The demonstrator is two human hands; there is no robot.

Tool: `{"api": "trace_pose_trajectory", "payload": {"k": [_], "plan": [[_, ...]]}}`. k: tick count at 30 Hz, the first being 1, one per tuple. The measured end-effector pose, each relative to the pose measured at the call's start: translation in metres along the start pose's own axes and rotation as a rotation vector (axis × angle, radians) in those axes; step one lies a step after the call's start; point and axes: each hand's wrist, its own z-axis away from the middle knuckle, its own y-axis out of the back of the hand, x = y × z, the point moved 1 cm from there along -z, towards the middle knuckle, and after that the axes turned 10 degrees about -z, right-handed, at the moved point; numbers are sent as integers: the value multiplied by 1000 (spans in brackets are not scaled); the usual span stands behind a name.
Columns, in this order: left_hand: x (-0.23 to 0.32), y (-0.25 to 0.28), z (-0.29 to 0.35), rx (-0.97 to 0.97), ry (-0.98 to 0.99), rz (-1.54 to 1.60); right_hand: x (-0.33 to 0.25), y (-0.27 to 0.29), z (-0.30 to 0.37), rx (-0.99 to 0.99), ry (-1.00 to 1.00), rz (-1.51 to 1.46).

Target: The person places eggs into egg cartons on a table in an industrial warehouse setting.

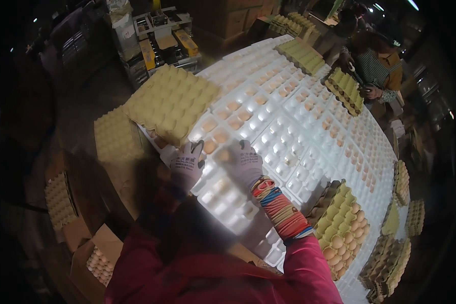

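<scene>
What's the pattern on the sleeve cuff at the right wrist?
Striped cuff: red, tan and blue; head view.

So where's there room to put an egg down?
The white tray between the left hand and striped cuff looks bare, though blurred. It's crowded past the left hand, with yellowish egg flats, and right of the cuff, with eggs.

Passage to the left is blocked by the raised yellow-green pulp cartons [172, 104], whose near edge is closely approached by the left hand [188, 162]. A gap is left between it and the right hand [245, 161]. Above the low white trays [281, 136], a broad way is left toward the far side, narrowed at far right by a carton stack [344, 91] and a co-worker's hand [373, 92]. Near right, the way is obstructed by an egg-laden stack [337, 223].
</scene>
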Motion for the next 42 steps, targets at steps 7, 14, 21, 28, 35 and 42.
{"api": "trace_pose_trajectory", "payload": {"k": [7,14,21,28,35,42], "plan": [[1,-16,5,46,-34,206,32,-20,-35,97,39,-223],[10,-48,16,213,-204,234,16,-16,-43,19,46,-128],[14,-23,-11,364,-288,164,71,-32,-40,383,-251,-796],[46,-55,-107,-10,-930,-493,38,-17,-18,603,-627,-1653],[48,-35,-130,-289,-874,-473,54,-45,-25,625,-178,-870],[23,-53,-118,-186,-426,-118,49,-56,-48,197,-197,-363]]}}
